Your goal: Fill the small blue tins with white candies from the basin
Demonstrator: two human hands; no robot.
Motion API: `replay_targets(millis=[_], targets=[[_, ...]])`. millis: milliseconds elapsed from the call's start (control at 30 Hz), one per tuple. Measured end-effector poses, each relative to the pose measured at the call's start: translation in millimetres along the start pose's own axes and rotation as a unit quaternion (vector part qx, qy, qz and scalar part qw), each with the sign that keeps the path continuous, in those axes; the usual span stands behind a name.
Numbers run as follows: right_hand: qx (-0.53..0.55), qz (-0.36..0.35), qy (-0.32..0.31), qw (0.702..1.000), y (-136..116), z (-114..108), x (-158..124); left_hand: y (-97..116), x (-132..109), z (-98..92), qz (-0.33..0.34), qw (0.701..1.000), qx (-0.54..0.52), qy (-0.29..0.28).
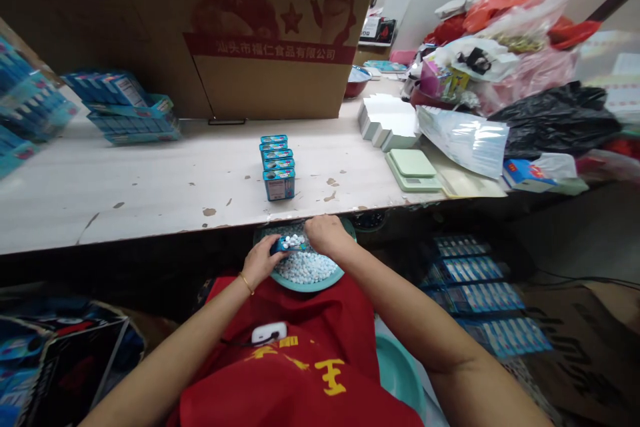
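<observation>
My left hand (260, 261) holds a small blue tin (281, 245) heaped with white candies over a teal bowl (340, 275) on my lap. The bowl is full of small white candies (306, 267). My right hand (326, 233) rests fingers-down on the candies at the tin's right side, touching them. A row of several closed blue tins (278, 167) stands on the white table (150, 187) just beyond the bowl.
A big brown carton (270, 33) stands at the back of the table. Blue box stacks (127, 107) lie at the left. White boxes (387, 121), a green scale (414, 169) and plastic bags (520, 33) are at the right. Blue trays (480, 297) lie below at the right.
</observation>
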State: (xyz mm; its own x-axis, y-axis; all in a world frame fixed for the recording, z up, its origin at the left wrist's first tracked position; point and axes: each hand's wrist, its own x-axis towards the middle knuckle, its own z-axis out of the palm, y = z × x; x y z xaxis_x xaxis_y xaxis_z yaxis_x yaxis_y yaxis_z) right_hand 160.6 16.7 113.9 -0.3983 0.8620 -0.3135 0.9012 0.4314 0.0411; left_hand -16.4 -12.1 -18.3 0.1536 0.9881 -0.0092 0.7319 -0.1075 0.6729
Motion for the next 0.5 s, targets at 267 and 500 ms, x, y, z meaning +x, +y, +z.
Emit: replay_targets(millis=[267,500], targets=[[0.006,0.009,0.006,1.0,-4,-11,0,8,2,1.4,0.009,1.0,-0.027,0.005],[0.126,0.017,0.041,0.991,63,55,-26,12,-13,-7.2,-0.065,0.981,-0.182,0.027]])
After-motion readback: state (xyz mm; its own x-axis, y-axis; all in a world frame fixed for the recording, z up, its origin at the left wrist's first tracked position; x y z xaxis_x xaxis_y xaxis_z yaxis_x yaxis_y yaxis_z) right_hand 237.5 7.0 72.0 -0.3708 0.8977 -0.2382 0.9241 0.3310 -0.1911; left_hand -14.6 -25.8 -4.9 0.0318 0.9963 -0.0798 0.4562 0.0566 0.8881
